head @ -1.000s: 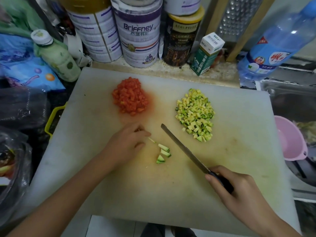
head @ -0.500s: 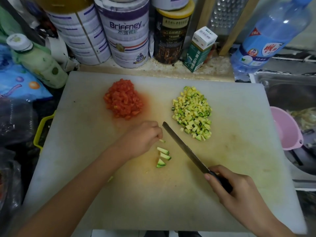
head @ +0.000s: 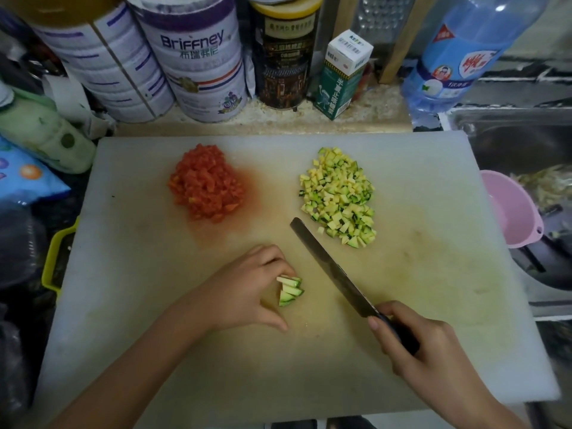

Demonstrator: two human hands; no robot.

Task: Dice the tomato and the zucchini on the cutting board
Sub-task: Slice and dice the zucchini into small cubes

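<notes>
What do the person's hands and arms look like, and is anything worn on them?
The left hand and the right hand are bare: no gloves, rings, watch or bracelet show. No sleeve covers the parts of the arms in view. The right thumb's nail looks short and plain.

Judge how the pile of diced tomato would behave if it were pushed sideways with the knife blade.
The diced tomato is a loose heap of small cubes, so it would probably spread rather than slide as one. The red stain on the cutting board beside it suggests juice, so pieces likely feel slippery. They look soft and may squash.
</notes>
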